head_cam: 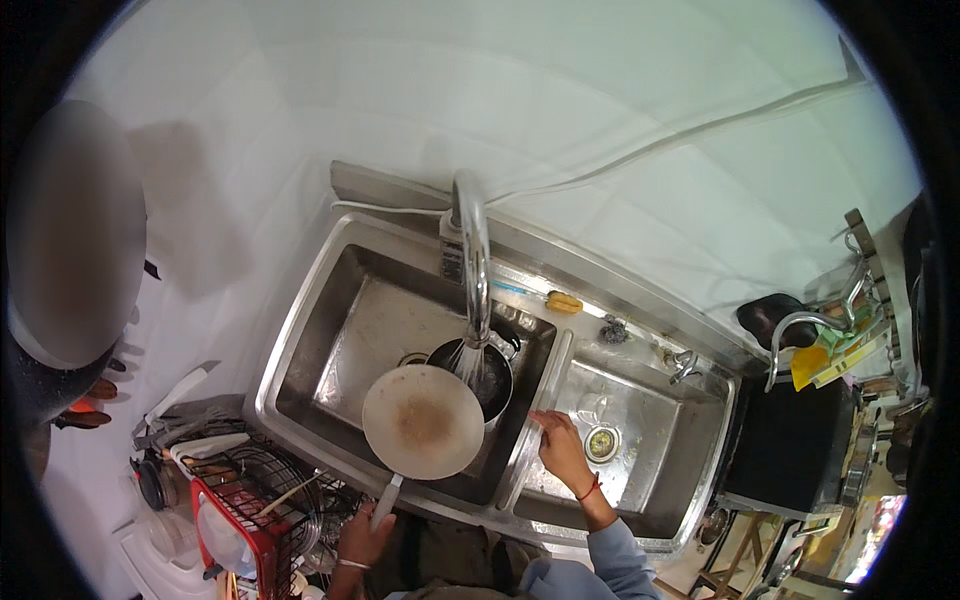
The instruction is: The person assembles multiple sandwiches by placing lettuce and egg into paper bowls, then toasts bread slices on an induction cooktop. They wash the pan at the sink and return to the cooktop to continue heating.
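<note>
My left hand (365, 531) is closed around the grey handle (387, 504) of a frying pan. The pan (424, 421) is held over the front of the left sink basin (367, 319), its pale inside facing up with a brownish patch in the middle. Partly hidden behind it, a dark pot (496, 382) stands in the basin. Water (470, 364) runs into this pot from a tall chrome faucet (474, 247). Above the sink divider and right basin (645, 420), my right hand (562, 448) has its fingers stretched out, with nothing visible in it.
A yellow sponge (564, 302) and a metal scourer (615, 330) lie on the back ledge, near a small tap (684, 366). Food scraps sit in the right drain (601, 444). A wire dish rack (262, 480) with a red-rimmed item stands at left; a black appliance (780, 442) is at right.
</note>
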`<state>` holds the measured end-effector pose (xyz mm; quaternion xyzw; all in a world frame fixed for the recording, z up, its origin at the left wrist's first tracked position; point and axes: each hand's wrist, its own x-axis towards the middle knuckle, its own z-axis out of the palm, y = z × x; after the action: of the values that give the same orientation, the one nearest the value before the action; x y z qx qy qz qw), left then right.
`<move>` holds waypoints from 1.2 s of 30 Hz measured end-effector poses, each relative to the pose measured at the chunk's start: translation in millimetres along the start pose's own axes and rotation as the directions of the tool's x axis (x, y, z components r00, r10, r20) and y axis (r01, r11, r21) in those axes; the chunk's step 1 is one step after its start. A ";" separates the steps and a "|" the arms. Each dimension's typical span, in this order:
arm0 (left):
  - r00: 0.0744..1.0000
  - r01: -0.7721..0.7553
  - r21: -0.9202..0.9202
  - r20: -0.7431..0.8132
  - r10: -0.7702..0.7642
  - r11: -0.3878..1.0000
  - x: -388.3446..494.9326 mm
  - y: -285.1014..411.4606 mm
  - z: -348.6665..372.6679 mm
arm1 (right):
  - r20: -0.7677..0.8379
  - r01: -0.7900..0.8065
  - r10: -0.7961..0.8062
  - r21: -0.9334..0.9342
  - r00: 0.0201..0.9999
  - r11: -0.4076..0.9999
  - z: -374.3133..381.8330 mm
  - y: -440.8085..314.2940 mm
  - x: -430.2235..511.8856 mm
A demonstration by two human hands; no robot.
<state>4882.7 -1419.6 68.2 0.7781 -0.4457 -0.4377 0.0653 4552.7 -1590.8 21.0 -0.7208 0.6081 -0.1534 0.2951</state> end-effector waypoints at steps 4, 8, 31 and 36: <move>0.997 -0.035 -0.099 -0.075 0.028 0.994 -1.9 10.2 -1.9 | 0.021 0.301 -0.301 -0.163 0.953 0.940 17.2 -28.1 0.2; 0.986 -0.119 -0.092 -0.127 0.107 0.989 1.3 17.5 6.4 | 0.091 0.336 -0.327 -0.384 0.941 0.860 32.2 -61.0 9.2; 0.971 -0.220 0.096 -0.069 0.227 0.971 12.0 20.5 19.2 | -0.015 0.232 -0.275 -0.493 0.961 0.839 86.6 -66.3 83.3; 0.955 -0.284 0.025 -0.077 0.285 0.959 13.5 28.5 25.0 | -0.041 0.230 -0.256 -0.320 0.966 0.919 96.9 -89.3 80.9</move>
<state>4849.0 -1439.4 58.6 0.7231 -0.5530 -0.3895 0.1400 4696.4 -1638.1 -11.0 -0.8215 0.5419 -0.1202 0.1305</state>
